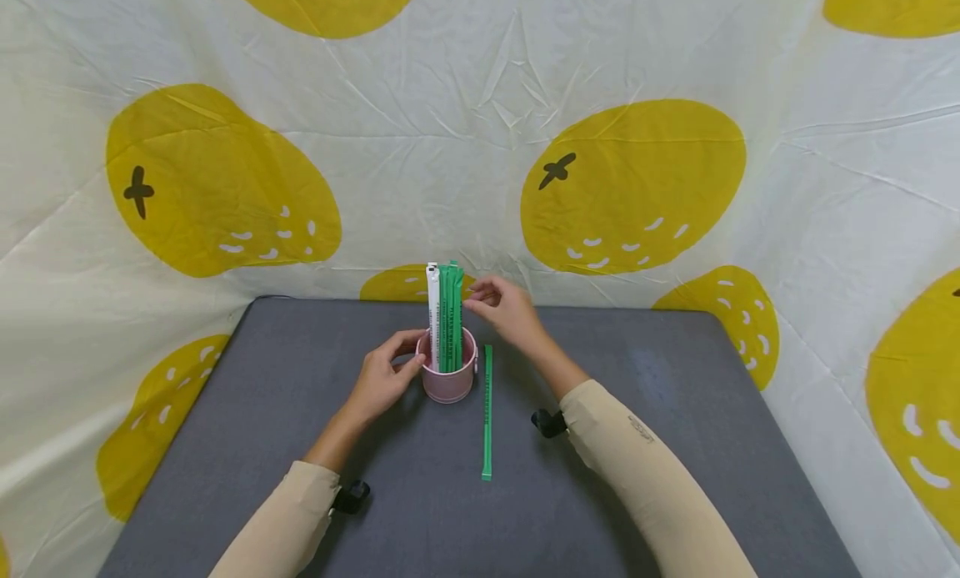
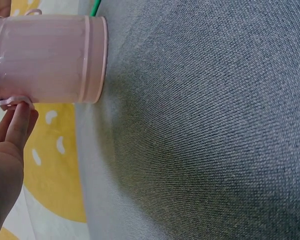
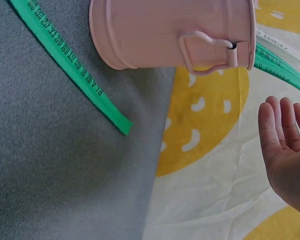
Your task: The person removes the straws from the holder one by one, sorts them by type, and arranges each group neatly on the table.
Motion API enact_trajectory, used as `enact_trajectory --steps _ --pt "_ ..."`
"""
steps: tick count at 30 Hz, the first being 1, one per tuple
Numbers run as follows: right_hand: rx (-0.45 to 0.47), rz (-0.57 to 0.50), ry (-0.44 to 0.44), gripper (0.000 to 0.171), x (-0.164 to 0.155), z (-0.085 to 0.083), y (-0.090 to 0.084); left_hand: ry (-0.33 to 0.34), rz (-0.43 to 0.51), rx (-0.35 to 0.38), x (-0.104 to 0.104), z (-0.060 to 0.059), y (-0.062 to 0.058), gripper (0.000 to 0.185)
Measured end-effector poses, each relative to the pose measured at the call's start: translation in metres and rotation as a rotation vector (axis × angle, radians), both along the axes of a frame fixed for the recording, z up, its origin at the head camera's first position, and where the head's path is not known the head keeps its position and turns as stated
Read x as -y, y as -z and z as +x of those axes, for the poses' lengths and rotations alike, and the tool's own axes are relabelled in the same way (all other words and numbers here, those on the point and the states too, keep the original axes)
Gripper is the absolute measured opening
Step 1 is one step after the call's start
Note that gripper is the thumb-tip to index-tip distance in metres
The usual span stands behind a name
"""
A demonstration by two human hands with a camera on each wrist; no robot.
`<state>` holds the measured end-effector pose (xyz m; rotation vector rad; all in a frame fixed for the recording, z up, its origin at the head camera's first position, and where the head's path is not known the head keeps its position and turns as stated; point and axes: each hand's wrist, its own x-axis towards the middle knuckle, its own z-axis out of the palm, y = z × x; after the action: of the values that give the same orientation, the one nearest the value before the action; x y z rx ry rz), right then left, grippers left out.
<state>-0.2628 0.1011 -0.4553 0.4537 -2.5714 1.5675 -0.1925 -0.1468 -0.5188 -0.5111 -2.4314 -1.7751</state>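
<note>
A small pink metal bucket (image 1: 447, 386) stands upright on the table, holding several long, thin wrapped straws: green ones (image 1: 450, 319) and a white one (image 1: 433, 315). At the bucket's left side my left hand (image 1: 384, 380) holds it near the rim, its fingertips on the small side handle (image 2: 15, 101) in the left wrist view. My right hand (image 1: 510, 309) is raised beside the upper right of the green straws, thumb tip close to their edge. Its fingers look loosely extended in the right wrist view. Another green wrapped straw (image 1: 487, 411) lies on the table, right of the bucket.
The dark grey table (image 1: 247, 444) ends a short way behind the bucket. A pale cloth (image 1: 465, 186) with yellow fruit prints hangs behind and around it. Black wrist-worn devices (image 1: 550, 424) sit by both sleeves.
</note>
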Motion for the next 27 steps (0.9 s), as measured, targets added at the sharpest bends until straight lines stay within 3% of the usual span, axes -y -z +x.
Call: enact_trajectory --steps 12,27 --pt "0.025 -0.017 0.028 0.030 0.012 -0.005 0.001 -0.001 0.014 0.065 -0.001 0.001 -0.004 0.041" --pt "0.037 -0.019 0.029 0.026 0.023 -0.003 -0.001 -0.001 0.069 0.042 0.001 0.002 0.000 0.038"
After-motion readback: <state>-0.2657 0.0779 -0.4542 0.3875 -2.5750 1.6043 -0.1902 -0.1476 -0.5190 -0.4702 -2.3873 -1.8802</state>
